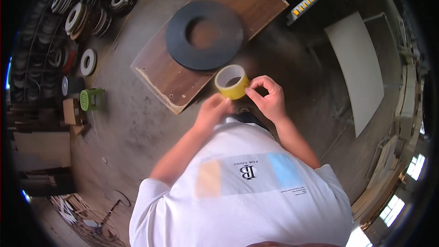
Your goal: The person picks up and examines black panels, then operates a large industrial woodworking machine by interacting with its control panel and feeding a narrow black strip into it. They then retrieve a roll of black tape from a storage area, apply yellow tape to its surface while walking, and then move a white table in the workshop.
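A roll of yellow packing tape [234,93] is held up between my two hands, its round hollow core facing away from me. My right hand [269,98] pinches the roll's right side with thumb and forefinger, the other fingers curled. My left hand [213,111], slightly blurred, grips the roll at its lower left; some of its fingers are hidden. Just beyond the tape, a large dark flat coil [179,43] with a round hole in its middle lies on a brown wooden board [157,80].
A green stool [91,99] stands at the left on the concrete floor. Rings and coils [75,19] are piled at the far left. A pale curved panel [359,73] is at the right. Wood scraps [73,210] lie at the lower left.
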Available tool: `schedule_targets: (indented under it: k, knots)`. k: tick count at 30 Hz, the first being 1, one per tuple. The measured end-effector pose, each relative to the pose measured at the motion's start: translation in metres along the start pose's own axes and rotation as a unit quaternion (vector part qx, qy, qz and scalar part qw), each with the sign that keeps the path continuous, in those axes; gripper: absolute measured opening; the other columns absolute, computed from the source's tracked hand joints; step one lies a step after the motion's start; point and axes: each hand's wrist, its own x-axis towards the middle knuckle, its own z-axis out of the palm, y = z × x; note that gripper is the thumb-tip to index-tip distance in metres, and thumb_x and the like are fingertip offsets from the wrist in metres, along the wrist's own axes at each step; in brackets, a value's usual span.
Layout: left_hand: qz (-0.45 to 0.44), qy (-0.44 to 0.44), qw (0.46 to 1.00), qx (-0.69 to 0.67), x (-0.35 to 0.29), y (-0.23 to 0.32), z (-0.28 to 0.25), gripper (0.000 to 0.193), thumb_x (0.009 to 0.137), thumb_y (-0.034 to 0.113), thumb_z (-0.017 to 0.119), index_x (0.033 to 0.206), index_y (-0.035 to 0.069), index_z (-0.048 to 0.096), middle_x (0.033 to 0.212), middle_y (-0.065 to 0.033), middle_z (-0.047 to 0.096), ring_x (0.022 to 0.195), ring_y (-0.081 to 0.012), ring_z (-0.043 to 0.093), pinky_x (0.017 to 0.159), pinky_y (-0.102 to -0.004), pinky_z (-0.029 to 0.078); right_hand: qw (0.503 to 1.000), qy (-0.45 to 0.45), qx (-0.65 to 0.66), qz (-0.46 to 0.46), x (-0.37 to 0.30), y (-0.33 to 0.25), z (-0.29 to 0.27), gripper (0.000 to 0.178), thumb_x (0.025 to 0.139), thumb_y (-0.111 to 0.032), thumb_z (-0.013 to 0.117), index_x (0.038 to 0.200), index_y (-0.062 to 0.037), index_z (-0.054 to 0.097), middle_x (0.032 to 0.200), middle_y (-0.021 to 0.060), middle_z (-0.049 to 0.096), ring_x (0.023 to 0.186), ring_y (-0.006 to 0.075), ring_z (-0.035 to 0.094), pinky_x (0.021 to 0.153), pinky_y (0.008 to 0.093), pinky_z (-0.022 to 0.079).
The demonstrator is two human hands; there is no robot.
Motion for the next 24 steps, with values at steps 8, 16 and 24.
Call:
schedule_targets:
  k: [8,16,24]
  knots:
    - [0.304,0.136,0.834,0.44,-0.05,0.033,-0.049,0.061,0.084,0.012,0.082,0.138,0.007,0.055,0.106,-0.0155,0.071,0.095,-0.0267,0.069,0.084,-0.037,0.054,0.967,-0.187,-0.148,-0.088,0.017,-0.021,0.082,0.012,0.081,-0.016,0.076,0.082,-0.0089,0.066,0.081,0.01,0.068,0.076,0.032,0.068,0.067,0.0403,0.055]
    - [0.174,0.225,0.899,0.332,-0.05,0.009,-0.083,0.026,0.09,0.019,0.075,0.111,0.007,0.066,0.093,-0.0163,0.075,0.088,-0.0362,0.073,0.075,-0.04,0.057,0.94,-0.251,-0.174,-0.155,0.031,-0.018,0.129,0.011,0.08,-0.012,0.079,0.083,-0.0079,0.069,0.078,0.0078,0.071,0.069,0.0272,0.069,0.063,0.0353,0.055]
    - [0.163,0.32,0.927,0.104,-0.073,-0.012,-0.115,0.013,0.099,0.011,0.069,0.093,0.001,0.062,0.084,0.0012,0.064,0.078,-0.0048,0.055,0.07,-0.0228,0.047,0.899,-0.209,-0.327,-0.202,0.104,0.077,0.166,0.02,0.076,-0.025,0.083,0.085,-0.0135,0.069,0.083,0.0024,0.068,0.083,0.025,0.066,0.073,0.0389,0.052]
